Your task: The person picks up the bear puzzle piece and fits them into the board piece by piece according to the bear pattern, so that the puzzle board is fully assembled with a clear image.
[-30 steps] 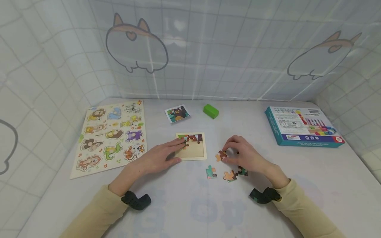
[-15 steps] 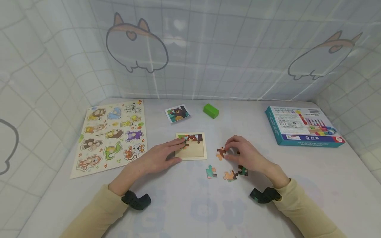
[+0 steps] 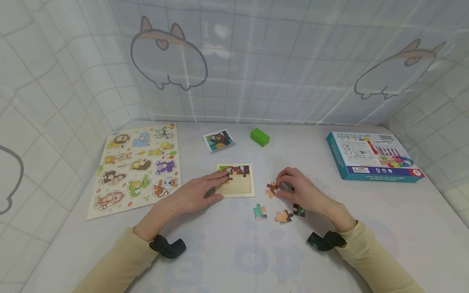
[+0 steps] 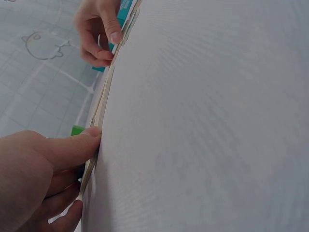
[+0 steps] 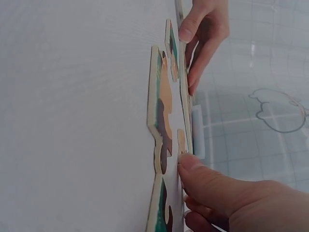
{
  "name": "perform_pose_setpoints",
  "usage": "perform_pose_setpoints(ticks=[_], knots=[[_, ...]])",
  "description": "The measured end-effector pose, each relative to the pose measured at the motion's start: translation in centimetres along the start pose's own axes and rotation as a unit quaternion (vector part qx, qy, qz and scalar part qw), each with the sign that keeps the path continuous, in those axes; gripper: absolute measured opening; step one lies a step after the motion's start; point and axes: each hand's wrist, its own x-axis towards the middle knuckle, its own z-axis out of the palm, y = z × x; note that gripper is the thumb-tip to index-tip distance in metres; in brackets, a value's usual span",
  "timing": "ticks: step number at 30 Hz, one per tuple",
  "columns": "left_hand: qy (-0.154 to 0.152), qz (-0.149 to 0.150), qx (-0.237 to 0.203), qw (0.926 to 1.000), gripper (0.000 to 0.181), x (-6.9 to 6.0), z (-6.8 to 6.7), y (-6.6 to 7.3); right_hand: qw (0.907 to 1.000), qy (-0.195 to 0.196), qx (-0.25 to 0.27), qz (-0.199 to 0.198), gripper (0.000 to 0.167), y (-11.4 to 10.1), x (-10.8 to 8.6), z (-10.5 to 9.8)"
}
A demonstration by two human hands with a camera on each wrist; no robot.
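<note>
My left hand [image 3: 196,193] rests on the left side of a small wooden puzzle tray [image 3: 234,197], its fingers fairly straight over the frame. In the left wrist view the thumb touches the tray's edge. Part of a brown bear picture fills the tray's upper part; below it bare wood shows. My right hand [image 3: 300,189] pinches a brown and orange puzzle piece [image 3: 271,191] between thumb and fingers, just right of the tray. Nearer to me lie a teal piece [image 3: 260,212], an orange and brown piece [image 3: 283,216] and a dark green piece [image 3: 299,210], partly under the right hand.
A bear picture card [image 3: 218,140] and a green block [image 3: 260,137] lie behind the tray. At the left is a large animal peg board [image 3: 137,169]. A teal and white box [image 3: 373,156] stands at the right. Tile-patterned cloth walls [image 3: 256,69] enclose the table.
The brown and orange piece has turned in the right hand's fingers, its orange part now pointing downward. The right hand has shifted slightly. The left hand and tray have stayed put.
</note>
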Motion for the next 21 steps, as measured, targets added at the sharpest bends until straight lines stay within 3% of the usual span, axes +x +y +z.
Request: perform_pose_setpoints(ticks=[5,14,21], knots=[[-0.001,0.001,-0.002,1.0000,0.061,-0.1,-0.1,0.0,0.9997,0.000,-0.015,-0.021,0.016,0.2,0.0,0.1],[-0.004,-0.002,0.002,1.0000,0.061,-0.1,-0.1,0.0,0.9996,0.003,-0.015,-0.022,0.018,0.1,0.0,0.2],[-0.004,0.002,0.003,1.0000,0.061,0.0,0.0,0.2,0.9982,0.022,-0.010,-0.056,0.016,-1.3,1.1,0.3]])
